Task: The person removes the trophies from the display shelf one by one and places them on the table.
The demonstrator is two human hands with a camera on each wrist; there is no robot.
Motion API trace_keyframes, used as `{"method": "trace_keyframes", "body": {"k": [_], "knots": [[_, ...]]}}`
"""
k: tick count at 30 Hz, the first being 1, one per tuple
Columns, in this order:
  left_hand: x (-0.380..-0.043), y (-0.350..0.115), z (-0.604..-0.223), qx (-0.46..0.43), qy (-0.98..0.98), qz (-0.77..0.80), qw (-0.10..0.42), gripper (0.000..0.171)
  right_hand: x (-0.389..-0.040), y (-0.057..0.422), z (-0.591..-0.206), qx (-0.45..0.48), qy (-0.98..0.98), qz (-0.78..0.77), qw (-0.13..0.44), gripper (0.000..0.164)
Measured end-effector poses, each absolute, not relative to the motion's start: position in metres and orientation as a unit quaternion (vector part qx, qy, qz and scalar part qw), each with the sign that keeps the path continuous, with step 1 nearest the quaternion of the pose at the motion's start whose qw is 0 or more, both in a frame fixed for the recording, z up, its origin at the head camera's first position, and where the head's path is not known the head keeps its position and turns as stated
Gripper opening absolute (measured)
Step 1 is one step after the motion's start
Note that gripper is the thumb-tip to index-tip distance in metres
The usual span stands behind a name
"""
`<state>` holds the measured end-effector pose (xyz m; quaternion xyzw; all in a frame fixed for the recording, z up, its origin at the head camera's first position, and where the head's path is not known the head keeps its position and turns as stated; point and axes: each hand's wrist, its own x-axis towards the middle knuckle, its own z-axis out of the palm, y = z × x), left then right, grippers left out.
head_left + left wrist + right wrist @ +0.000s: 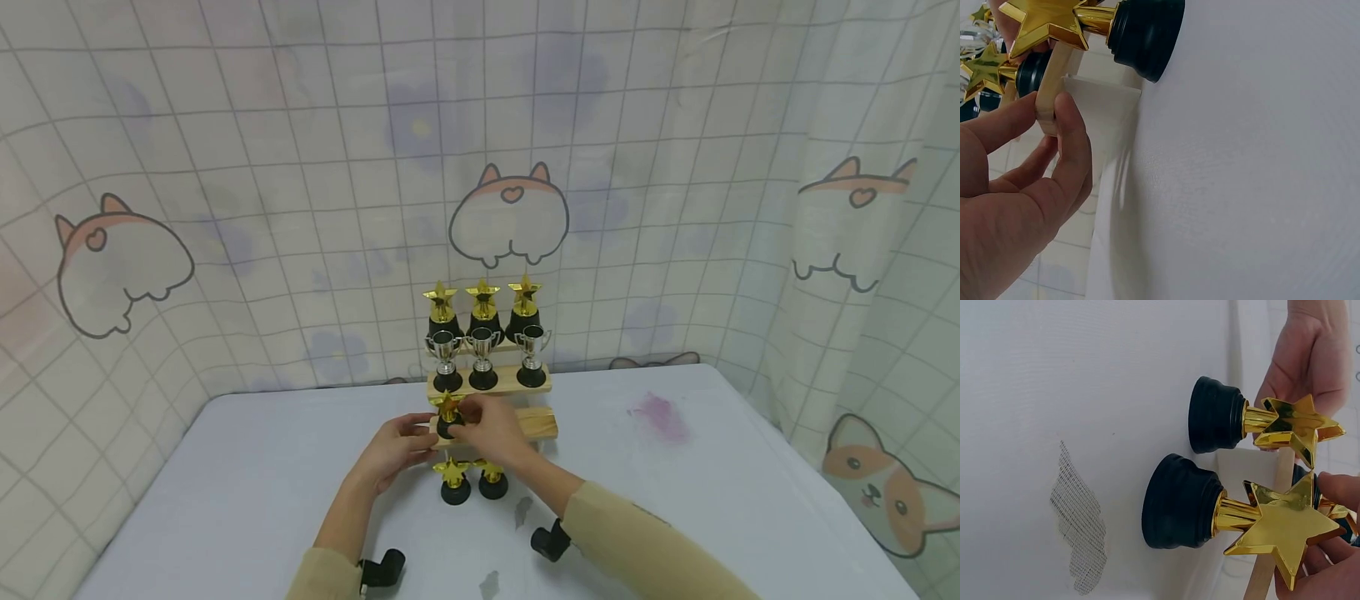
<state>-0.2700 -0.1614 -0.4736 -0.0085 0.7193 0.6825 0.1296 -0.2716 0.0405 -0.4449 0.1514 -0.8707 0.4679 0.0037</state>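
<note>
Star trophy (pixel 449 410) sits pinched between the right hand's (pixel 491 425) thumb and fingers, its black base at the left end of the lowest wooden shelf (pixel 538 423). Just left of that grip, the left hand (pixel 393 450) pinches the shelf's end. Nearer than the grip, two matching trophies (pixel 455 492) stand on the white table (pixel 630 492); beyond and above it, three silver cups (pixel 483 358).

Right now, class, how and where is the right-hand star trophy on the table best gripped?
Probably pinch this trophy by its gold stem, from the right: it stands upright, the stem is slimmer than star or base, and the left-hand trophy stands close beside it.
</note>
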Motion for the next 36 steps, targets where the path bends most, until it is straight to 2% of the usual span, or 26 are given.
{"method": "trace_keyframes", "body": {"k": [18, 27, 36], "knots": [[-0.2697, -0.1611, -0.4744, -0.004, 0.716, 0.686, 0.128, 0.052, -0.2748, 0.0310, -0.4470, 0.171, -0.892, 0.418, 0.030, 0.024], [-0.2709, -0.1602, -0.4762, -0.014, 0.713, 0.690, 0.124, 0.050, -0.2721, 0.0321, -0.4461, 0.165, -0.889, 0.425, 0.035, 0.026], [-0.2729, -0.1618, -0.4796, -0.013, 0.711, 0.691, 0.128, 0.051, -0.2697, 0.0366, -0.4453, 0.149, -0.887, 0.437, 0.015, 0.032]]}}
